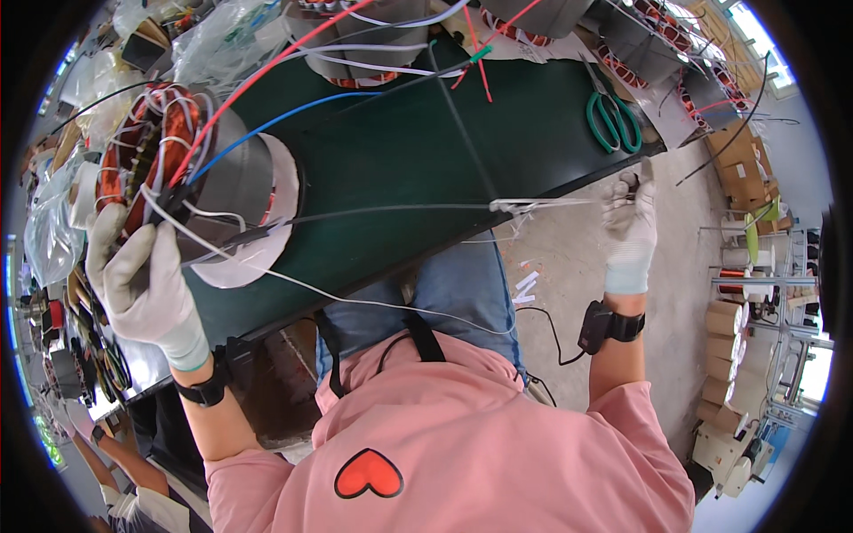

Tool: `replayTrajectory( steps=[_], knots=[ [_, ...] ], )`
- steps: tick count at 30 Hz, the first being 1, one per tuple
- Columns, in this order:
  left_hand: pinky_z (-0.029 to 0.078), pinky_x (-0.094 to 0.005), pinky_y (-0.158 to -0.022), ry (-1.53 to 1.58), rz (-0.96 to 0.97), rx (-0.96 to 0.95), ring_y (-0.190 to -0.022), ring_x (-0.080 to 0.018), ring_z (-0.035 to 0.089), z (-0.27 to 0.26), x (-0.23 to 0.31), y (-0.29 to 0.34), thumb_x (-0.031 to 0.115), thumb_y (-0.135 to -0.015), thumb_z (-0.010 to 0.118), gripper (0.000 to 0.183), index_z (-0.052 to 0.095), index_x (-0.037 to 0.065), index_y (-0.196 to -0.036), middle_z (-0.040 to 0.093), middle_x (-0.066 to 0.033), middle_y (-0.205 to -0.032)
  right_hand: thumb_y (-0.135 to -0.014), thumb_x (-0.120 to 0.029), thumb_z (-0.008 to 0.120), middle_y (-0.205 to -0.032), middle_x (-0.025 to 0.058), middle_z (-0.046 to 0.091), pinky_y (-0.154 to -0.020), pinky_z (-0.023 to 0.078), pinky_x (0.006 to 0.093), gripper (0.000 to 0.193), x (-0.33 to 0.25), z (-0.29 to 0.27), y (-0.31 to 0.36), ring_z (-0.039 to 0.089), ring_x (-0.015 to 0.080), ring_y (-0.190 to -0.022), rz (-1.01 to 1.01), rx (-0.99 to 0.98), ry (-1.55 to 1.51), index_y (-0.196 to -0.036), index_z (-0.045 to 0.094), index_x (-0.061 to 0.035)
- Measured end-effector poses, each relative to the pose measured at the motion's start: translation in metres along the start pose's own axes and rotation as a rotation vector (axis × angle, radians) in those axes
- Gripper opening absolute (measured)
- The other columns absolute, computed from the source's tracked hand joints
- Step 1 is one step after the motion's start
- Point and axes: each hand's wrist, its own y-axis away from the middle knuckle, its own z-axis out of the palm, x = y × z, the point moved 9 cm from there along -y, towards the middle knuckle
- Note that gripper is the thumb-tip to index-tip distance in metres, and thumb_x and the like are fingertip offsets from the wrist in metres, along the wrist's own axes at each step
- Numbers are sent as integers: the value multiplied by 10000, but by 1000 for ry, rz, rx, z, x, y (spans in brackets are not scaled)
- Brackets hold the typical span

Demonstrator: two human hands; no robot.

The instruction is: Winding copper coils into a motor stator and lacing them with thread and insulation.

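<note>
A stator (233, 169) with copper windings (174, 133) stands on a round white pad (283, 182) at the left of the table. My gloved left hand (142, 275) is at its near end, fingers closed round the lead wires (160, 210) beside the coil. Off the table's right edge, my gloved right hand (631, 209) grips a white cord (564, 202). This cord runs nearly straight leftward, meeting a thin dark strand (382, 210) that reaches the stator. Another white strand (355, 303) hangs slack across my lap. Red and blue leads rise from the stator.
Green-handled scissors (613, 123) lie near the right corner of the dark green table (391, 151). More stators (364, 40) line the far side. Plastic bags (222, 44) are heaped far left. Cartons (742, 164) and spools (724, 355) stand right. Another person's arm (124, 457) shows lower left.
</note>
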Motion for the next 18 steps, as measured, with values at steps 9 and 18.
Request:
replayTrajectory(
  steps=[9, 18],
  knots=[
    [568, -317, -915, 31, 21, 2, -1092, -251, 649, 0, -7, 3, -164, -812, 708, 172, 677, -54, -940, 624, -186, -1276, -923, -163, 675, -924, 89, 674, -786, 514, 279, 184, 5, 150, 57, 640, 175, -869, -292, -475, 1226, -1025, 752, -31],
    [553, -276, -879, -74, 31, -20, -1093, -213, 637, 3, 7, -1, -129, -825, 720, 137, 688, -43, -927, 624, -154, -1276, -933, -140, 695, -864, 31, 724, -730, 536, 241, 190, 86, 261, 44, 672, 84, -770, 294, -1007, 598, -1013, 728, 29]
  ],
)
